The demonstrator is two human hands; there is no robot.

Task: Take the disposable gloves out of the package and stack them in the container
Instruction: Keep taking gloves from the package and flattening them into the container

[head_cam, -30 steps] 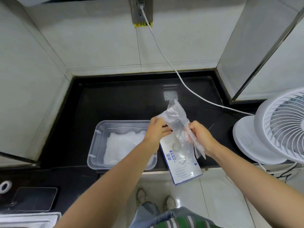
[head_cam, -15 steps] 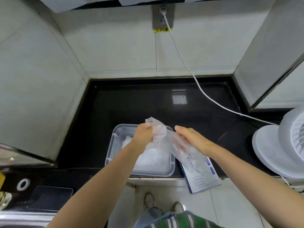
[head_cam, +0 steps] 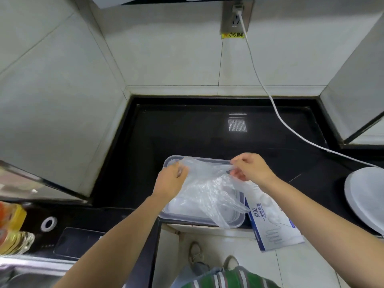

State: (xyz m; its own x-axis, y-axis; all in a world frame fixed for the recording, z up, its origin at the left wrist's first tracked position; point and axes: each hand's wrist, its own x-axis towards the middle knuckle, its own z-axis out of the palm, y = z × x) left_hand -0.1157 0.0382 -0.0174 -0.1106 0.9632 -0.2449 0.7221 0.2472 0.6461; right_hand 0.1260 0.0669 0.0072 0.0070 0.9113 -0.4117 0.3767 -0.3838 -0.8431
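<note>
Head camera, looking down from where I sit at the feed: both hands are over the clear plastic container (head_cam: 187,217), which stands on the black counter (head_cam: 187,132) at its front edge. The left hand (head_cam: 170,181) is above the container's left side, fingers curled and pinching one edge of a thin see-through glove (head_cam: 207,179). The right hand (head_cam: 252,168) is above the container's far right corner and pinches the glove's other edge between thumb and fingers. The glove is stretched between the two hands across the container's opening, and its loose lower part droops over the container's front right corner.

Through the film I can make out a whitish pile of gloves (head_cam: 182,202) already lying inside the container. The white-and-blue package (head_cam: 274,225) lies flat just right of the container, touching or nearly touching its wall, and it juts out past the counter's front edge.

Well to the right of the container sits a white disc (head_cam: 365,196). A white cable (head_cam: 257,75) runs from a wall socket (head_cam: 236,15) behind the container down across the counter toward that side.
</note>
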